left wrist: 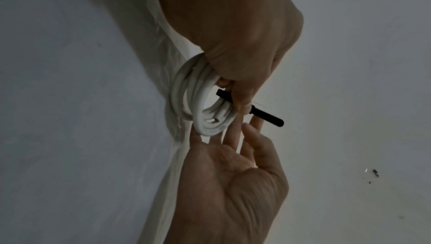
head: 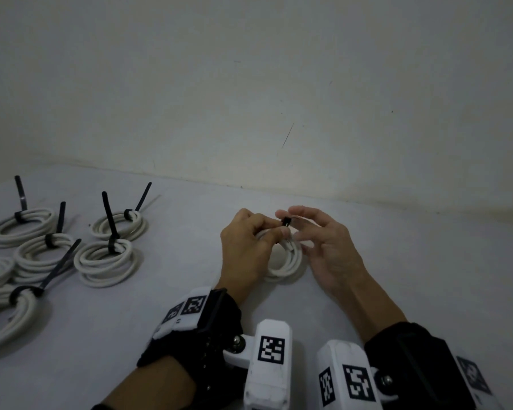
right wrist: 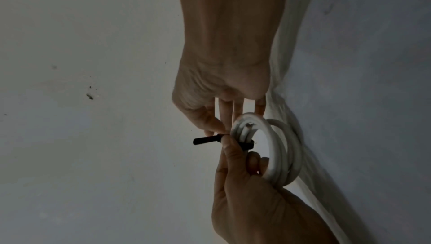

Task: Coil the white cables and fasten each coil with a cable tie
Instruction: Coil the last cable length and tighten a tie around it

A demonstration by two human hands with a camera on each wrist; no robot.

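A white cable coil (head: 282,269) stands tilted on the grey table (head: 412,255), near its middle. My left hand (head: 279,227) grips the coil, fingers curled through its ring (right wrist: 275,146). Its thumb and forefinger pinch a black cable tie (head: 285,221) wrapped over the coil's top. The tie's short tail (left wrist: 268,117) sticks out past the thumb. My right hand (head: 296,226) sits just right of the coil, palm open and fingers straight. Its fingertips (right wrist: 224,118) are at the tie and the coil's edge. Whether they touch the tie is unclear.
Several white coils bound with black ties, tails sticking up, lie on the table's left side (head: 107,258) (head: 21,224). A plain wall (head: 249,84) rises right behind the table. Both wrist-worn camera mounts (head: 271,359) fill the lower edge.
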